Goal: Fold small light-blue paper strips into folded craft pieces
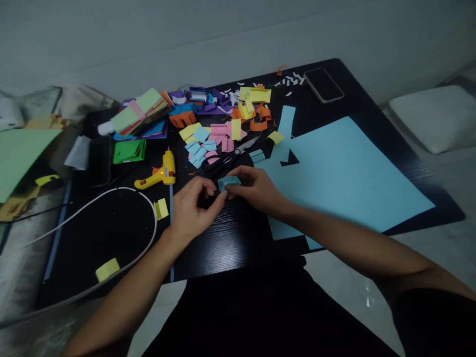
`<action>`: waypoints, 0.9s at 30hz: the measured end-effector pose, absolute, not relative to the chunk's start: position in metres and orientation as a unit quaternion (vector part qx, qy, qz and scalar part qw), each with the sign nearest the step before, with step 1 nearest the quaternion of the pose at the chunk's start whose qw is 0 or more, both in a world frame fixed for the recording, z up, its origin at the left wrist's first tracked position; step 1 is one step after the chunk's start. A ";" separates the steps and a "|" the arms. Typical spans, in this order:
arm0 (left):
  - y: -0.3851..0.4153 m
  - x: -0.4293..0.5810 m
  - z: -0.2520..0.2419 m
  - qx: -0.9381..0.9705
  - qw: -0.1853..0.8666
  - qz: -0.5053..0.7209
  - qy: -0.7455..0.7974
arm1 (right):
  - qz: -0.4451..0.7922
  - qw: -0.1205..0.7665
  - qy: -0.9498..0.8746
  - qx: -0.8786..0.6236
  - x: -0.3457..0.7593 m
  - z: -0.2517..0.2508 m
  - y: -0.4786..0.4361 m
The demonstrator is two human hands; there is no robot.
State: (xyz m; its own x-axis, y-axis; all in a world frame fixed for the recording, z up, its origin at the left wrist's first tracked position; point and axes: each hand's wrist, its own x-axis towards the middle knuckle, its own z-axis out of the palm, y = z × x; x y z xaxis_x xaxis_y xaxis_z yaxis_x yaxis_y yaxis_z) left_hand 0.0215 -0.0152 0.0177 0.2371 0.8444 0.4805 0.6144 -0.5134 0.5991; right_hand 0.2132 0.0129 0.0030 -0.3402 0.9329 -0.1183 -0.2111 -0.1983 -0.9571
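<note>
**A:** Obs. 1, hands. Left hand (193, 208) and right hand (256, 191) meet over the near-middle of the table (230, 243). Both are pinched shut on one small blue piece (228, 182), the left at its left end and the right along its top and right end. The piece is held just above the tabletop. I cannot tell whether it is folded or layered.

**B:** Risk at the pinch?

**A:** The piece is small and thin. My judgement is that uneven pressure from the two grips could crease it off-line or tear it. A loosened finger could drop it onto the dark table.

**B:** Next ring out?

**A:** The scissors (238, 151) lie just behind the right hand's fingers. A reach forward could catch the blades. Loose scraps (208, 148) lie beside them, and a dropped blue piece would be hard to pick out among the other blue ones.

**B:** The glue gun?

**A:** The gun (159, 174) lies left of the hands with a small orange glow on its body, which I read as powered. If so, the left hand could brush the tip. A yellow scrap (161, 208) lies near it. The white cable (148, 223) loops beside the left forearm, and a snag there could drag the gun.

**B:** Far side?

**A:** The right forearm crosses the blue sheet (345, 173), and leaning on it could crumple it.
</note>
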 end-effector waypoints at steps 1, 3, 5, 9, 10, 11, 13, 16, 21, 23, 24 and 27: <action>-0.015 0.023 0.018 0.776 0.139 0.396 0.471 | 0.663 0.433 -0.476 -0.383 0.212 0.003 0.012; -0.015 0.026 0.018 0.774 0.143 0.392 0.476 | 0.651 0.439 -0.487 -0.382 0.210 0.002 0.011; -0.015 0.028 0.017 0.765 0.160 0.391 0.486 | 0.645 0.442 -0.490 -0.386 0.209 0.002 0.010; -0.015 0.028 0.018 0.739 0.207 0.385 0.512 | 0.649 0.439 -0.476 -0.399 0.208 0.002 0.009; -0.015 0.027 0.018 0.734 0.217 0.383 0.517 | 0.653 0.437 -0.471 -0.401 0.208 0.002 0.009; -0.015 0.027 0.018 0.730 0.223 0.382 0.521 | 0.656 0.436 -0.467 -0.403 0.209 0.002 0.009; -0.014 0.026 0.017 0.727 0.229 0.381 0.524 | 0.660 0.432 -0.462 -0.406 0.209 0.002 0.010; -0.014 0.026 0.016 0.725 0.235 0.379 0.526 | 0.664 0.428 -0.459 -0.407 0.209 0.002 0.010; -0.015 0.027 0.017 0.724 0.237 0.378 0.526 | 0.668 0.426 -0.460 -0.401 0.210 0.000 0.011; -0.015 0.028 0.018 0.722 0.240 0.377 0.528 | 0.671 0.425 -0.456 -0.401 0.210 0.000 0.011; -0.015 0.028 0.018 0.722 0.241 0.378 0.528 | 0.674 0.423 -0.453 -0.402 0.210 0.000 0.011; -0.015 0.028 0.017 0.724 0.240 0.380 0.523 | 0.679 0.419 -0.444 -0.408 0.210 0.003 0.011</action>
